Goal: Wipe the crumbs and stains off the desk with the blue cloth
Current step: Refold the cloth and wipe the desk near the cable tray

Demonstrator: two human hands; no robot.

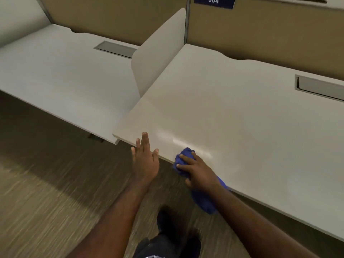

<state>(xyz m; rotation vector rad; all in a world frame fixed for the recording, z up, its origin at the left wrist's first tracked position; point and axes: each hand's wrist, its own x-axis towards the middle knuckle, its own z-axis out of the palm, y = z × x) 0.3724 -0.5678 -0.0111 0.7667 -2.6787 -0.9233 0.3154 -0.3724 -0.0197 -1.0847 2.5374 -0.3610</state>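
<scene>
Right hand (198,173) is gripping the blue cloth (183,157), fingers curled over the bunched fabric, pressing it against the front edge of the table (232,112). Part of the cloth is lying on the tabletop; the rest is hanging below the edge at about 5 o'clock from the hand.

Left hand (146,159) is holding nothing, fingers spread flat and pointing toward 12 o'clock, hovering at the table's front edge near its left corner. Whether it is touching the surface, I cannot tell.

A pale streak of sheen is showing on the tabletop at 12 o'clock from the cloth. No crumbs can be made out at this sharpness.

A white divider panel (160,53) is standing upright at 11 o'clock, separating this table from the neighbouring table (55,71). A grey cable hatch (320,88) is sitting at 2 o'clock. Sign "304" (214,1) is showing on the back wall.
</scene>
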